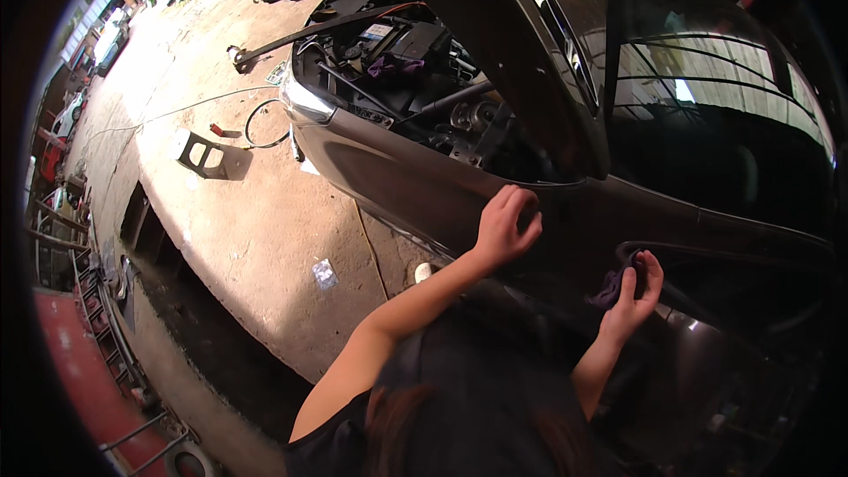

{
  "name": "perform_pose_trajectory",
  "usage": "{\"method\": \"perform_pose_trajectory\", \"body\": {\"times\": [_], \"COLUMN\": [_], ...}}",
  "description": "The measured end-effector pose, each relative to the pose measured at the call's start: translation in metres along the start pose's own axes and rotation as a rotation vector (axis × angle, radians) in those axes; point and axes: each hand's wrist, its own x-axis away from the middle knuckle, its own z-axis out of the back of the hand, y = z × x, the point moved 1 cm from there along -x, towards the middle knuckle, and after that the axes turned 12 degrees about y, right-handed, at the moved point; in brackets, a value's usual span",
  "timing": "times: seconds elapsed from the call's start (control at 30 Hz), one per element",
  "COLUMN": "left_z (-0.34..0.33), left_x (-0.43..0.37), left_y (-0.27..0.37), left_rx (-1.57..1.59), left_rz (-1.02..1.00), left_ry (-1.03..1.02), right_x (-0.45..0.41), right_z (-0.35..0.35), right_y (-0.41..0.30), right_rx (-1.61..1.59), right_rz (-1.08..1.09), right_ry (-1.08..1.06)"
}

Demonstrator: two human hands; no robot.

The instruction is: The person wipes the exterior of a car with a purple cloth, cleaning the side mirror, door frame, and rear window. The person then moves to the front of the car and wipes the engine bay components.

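My right hand (635, 298) grips a crumpled dark purple cloth (608, 288) between thumb and fingers, beside the dark side of a car. To its left, my left hand (507, 228) is curled, with a gap between thumb and fingertips and nothing visible in it. It is close to the upper edge of the brownish-grey front fender (397, 172); whether it touches the metal I cannot tell. Above the fender the hood (477, 20) is raised over the engine bay. Another purple cloth (395, 67) lies in there near the battery (376, 34).
A long bar (318, 28) sticks out over the car's front. On the concrete floor are a small step stool (199, 154), a red cylinder (216, 129), a looped hose (248, 120) and a clear plastic bag (324, 274). A long dark pit (232, 338) runs along the left.
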Motion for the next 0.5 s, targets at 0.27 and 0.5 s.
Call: {"method": "perform_pose_trajectory", "body": {"times": [0.27,0.5], "left_z": [-0.018,-0.009], "left_x": [0.083,0.108], "left_y": [0.074,0.062], "left_rx": [0.405,0.315], "left_rz": [0.45,0.807], "left_ry": [-0.72,-0.422], "right_x": [0.037,0.055], "right_z": [-0.005,0.03], "right_y": [0.008,0.01], "right_rx": [-0.159,-0.322], "right_rz": [-0.143,-0.314], "right_ry": [-0.167,-0.247]}}
